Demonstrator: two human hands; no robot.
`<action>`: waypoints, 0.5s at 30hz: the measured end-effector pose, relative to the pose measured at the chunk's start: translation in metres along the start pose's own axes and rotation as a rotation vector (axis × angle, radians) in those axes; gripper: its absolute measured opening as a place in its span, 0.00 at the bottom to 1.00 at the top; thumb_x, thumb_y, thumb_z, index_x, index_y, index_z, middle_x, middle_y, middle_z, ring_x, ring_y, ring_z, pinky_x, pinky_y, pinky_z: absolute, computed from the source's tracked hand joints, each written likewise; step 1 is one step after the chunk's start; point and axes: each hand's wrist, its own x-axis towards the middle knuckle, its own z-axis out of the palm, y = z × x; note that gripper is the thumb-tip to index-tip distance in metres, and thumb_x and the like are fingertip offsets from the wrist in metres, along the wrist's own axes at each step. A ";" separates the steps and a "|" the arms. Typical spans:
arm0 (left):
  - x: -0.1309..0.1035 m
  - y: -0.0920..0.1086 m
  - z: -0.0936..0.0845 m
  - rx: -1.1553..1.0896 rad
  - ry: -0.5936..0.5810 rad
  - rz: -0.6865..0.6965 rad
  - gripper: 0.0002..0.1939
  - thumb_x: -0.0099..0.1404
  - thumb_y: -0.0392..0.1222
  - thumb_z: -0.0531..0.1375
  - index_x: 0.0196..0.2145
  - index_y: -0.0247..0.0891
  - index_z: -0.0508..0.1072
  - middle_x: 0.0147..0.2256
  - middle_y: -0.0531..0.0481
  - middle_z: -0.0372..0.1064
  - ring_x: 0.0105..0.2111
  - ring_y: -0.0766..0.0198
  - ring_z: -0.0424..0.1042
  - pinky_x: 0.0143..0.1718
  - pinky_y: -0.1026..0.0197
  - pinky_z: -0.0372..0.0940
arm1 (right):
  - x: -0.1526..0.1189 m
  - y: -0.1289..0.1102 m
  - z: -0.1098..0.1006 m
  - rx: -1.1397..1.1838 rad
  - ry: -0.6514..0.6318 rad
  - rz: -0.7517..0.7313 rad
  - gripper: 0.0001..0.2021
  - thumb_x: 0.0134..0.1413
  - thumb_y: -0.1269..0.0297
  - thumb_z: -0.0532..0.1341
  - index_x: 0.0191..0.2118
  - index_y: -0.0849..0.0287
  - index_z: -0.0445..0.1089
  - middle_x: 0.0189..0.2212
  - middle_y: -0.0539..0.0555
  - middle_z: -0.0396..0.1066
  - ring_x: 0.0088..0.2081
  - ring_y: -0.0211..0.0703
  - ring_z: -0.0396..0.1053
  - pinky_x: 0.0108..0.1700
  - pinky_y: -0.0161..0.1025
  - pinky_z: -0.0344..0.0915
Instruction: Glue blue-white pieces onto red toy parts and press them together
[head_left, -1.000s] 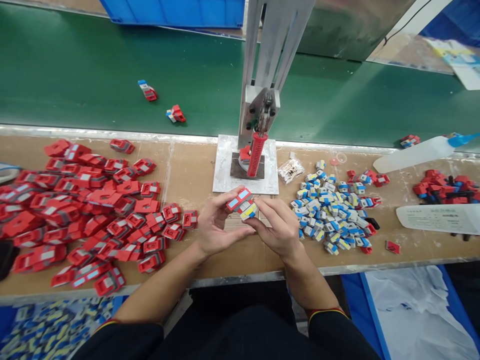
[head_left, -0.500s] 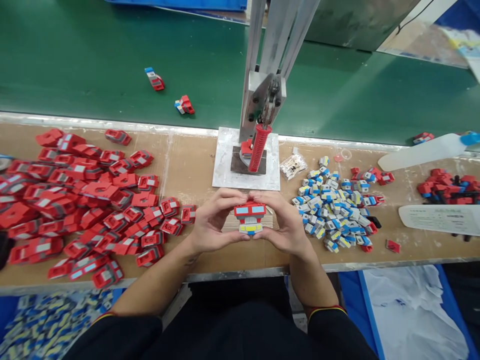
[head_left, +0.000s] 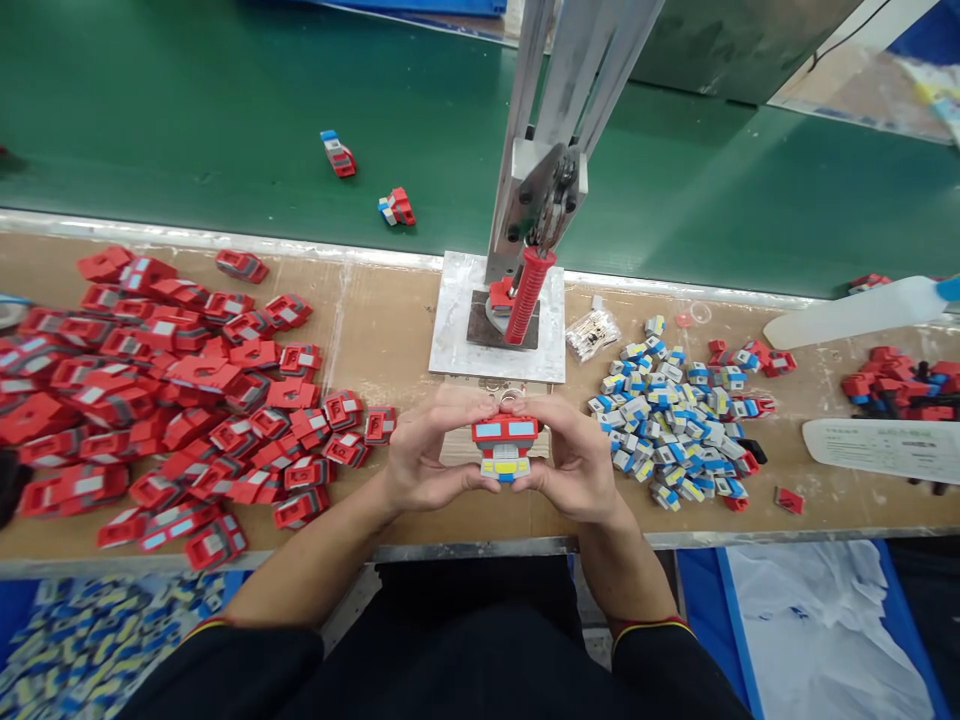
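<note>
Between my two hands is a toy vehicle body (head_left: 505,432), its red upper part with pale blue windows meeting a white, yellow and blue lower part. My left hand (head_left: 431,450) grips it from the left, thumb at the lower part and fingers along the top. From the right, my right hand (head_left: 574,455) closes on it the same way. Just beyond the hands stands a hand press with a red lever handle (head_left: 531,295) on a metal base plate (head_left: 442,340). A red piece (head_left: 501,294) sits under the press.
A large heap of red toy parts (head_left: 187,370) covers the left of the bench. White, blue and yellow parts (head_left: 660,420) lie right, near a bag of cotton swabs (head_left: 592,333) and plastic bottles (head_left: 885,315). Two assembled pieces (head_left: 397,207) rest on the green conveyor (head_left: 225,130).
Both hands still hold the toy body, which has shifted very slightly down and right. The view has turned a little, so bench and conveyor items appear displaced, mostly rightward.
</note>
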 end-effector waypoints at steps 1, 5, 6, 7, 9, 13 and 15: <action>0.000 0.000 0.000 0.009 -0.001 0.006 0.34 0.63 0.51 0.74 0.65 0.44 0.74 0.49 0.42 0.80 0.48 0.55 0.81 0.50 0.55 0.79 | 0.000 0.000 0.000 -0.007 -0.002 0.008 0.27 0.61 0.43 0.68 0.63 0.45 0.73 0.47 0.55 0.83 0.40 0.48 0.79 0.41 0.44 0.77; 0.000 -0.001 0.000 0.026 -0.009 -0.011 0.33 0.66 0.52 0.73 0.65 0.44 0.73 0.49 0.42 0.79 0.49 0.54 0.80 0.50 0.54 0.78 | -0.002 0.001 0.003 -0.008 0.008 0.047 0.25 0.61 0.44 0.69 0.60 0.46 0.74 0.46 0.55 0.82 0.37 0.46 0.76 0.31 0.39 0.73; 0.000 -0.002 0.001 0.012 -0.012 -0.021 0.34 0.65 0.52 0.73 0.65 0.43 0.73 0.49 0.41 0.78 0.49 0.54 0.80 0.50 0.54 0.78 | -0.002 0.001 0.004 -0.005 0.019 0.045 0.25 0.60 0.46 0.70 0.60 0.45 0.74 0.47 0.55 0.82 0.37 0.45 0.75 0.30 0.39 0.72; -0.001 -0.002 0.002 -0.008 -0.014 -0.033 0.36 0.63 0.53 0.74 0.65 0.42 0.73 0.50 0.41 0.77 0.49 0.55 0.79 0.51 0.55 0.78 | -0.002 0.001 0.006 -0.008 0.033 0.038 0.25 0.60 0.47 0.71 0.60 0.45 0.74 0.48 0.54 0.82 0.36 0.45 0.75 0.31 0.39 0.72; -0.001 -0.003 0.003 -0.048 -0.008 -0.060 0.40 0.59 0.55 0.77 0.64 0.41 0.73 0.50 0.41 0.77 0.50 0.55 0.79 0.52 0.56 0.77 | -0.003 0.000 0.008 -0.025 0.063 0.027 0.26 0.59 0.50 0.73 0.61 0.44 0.74 0.48 0.54 0.82 0.35 0.44 0.74 0.33 0.40 0.73; -0.002 -0.004 0.003 -0.077 0.027 -0.090 0.39 0.55 0.52 0.79 0.62 0.43 0.75 0.50 0.43 0.78 0.51 0.56 0.79 0.55 0.57 0.75 | -0.005 0.005 0.011 -0.008 0.082 0.051 0.25 0.59 0.50 0.73 0.60 0.44 0.74 0.46 0.54 0.81 0.29 0.39 0.67 0.29 0.39 0.69; -0.003 -0.007 0.003 -0.089 0.040 -0.086 0.38 0.53 0.50 0.80 0.60 0.43 0.77 0.49 0.43 0.79 0.50 0.56 0.80 0.54 0.57 0.75 | -0.006 0.010 0.013 0.020 0.073 0.070 0.24 0.59 0.50 0.73 0.59 0.45 0.75 0.44 0.53 0.80 0.26 0.37 0.64 0.27 0.38 0.66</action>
